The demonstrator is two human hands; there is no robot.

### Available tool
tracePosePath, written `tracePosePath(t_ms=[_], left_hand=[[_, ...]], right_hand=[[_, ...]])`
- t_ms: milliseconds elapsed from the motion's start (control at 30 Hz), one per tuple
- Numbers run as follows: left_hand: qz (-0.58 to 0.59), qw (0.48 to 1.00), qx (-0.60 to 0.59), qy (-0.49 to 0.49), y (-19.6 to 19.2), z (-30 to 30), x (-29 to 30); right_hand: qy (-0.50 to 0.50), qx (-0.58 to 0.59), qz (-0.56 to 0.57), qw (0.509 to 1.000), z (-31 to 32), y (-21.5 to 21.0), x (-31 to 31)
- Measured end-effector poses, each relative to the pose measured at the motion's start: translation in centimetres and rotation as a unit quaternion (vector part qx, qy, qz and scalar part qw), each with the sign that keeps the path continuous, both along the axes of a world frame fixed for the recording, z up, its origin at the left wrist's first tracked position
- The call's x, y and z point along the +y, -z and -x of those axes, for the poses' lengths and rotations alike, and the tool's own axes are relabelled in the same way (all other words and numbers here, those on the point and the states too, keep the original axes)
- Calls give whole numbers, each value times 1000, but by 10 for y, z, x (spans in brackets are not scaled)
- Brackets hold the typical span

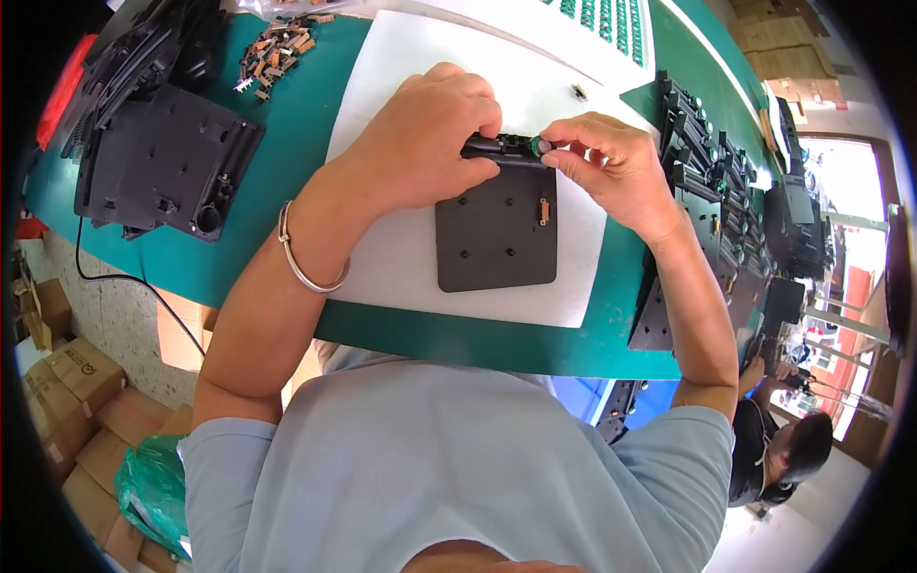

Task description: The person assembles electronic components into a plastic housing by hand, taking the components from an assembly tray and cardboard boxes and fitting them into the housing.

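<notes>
A flat black plastic panel [497, 258] lies on a white sheet [382, 277] in front of me, with a tubular black housing [501, 145] along its far edge. My left hand [430, 134] is closed around the left end of that housing, thumb on the near side. At the housing's right end, my right hand [611, 162] pinches a small round green-and-silver piece [541, 146] between thumb and fingers. Whether the piece is seated in the housing is hard to tell. A small orange-brown component [544, 212] sits on the panel's right side.
Similar black panels [172, 162] are stacked at left; more with tubular edges [702, 162] line the right. A pile of orange-brown components [277, 55] lies far left. Small green boards [607, 19] sit in rows at the back. One loose part [579, 93] lies nearby. Another person [778, 454] is at right.
</notes>
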State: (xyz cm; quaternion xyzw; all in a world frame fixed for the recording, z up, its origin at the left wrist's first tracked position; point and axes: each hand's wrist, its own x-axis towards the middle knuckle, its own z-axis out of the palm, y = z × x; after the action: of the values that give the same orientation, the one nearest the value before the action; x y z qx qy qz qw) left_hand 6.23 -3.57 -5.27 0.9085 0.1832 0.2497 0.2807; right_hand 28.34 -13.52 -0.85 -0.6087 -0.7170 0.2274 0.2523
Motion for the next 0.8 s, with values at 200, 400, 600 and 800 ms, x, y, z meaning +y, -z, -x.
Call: tracePosePath(t_ms=[200,400,600,800], left_hand=[[-1,1000,-10,-1,1,-1,1],[2,1000,-8,-2,1,-2,1],[2,1000,-6,2,1,-2,0],[11,1000,9,2,0,0,0]], right_hand=[[5,-7,-16,1000,2,2,-1],[36,10,-14,999,2,7,-2],[70,71,-2,995,3,15,-6],[78,73,6,994,4,12,-7]])
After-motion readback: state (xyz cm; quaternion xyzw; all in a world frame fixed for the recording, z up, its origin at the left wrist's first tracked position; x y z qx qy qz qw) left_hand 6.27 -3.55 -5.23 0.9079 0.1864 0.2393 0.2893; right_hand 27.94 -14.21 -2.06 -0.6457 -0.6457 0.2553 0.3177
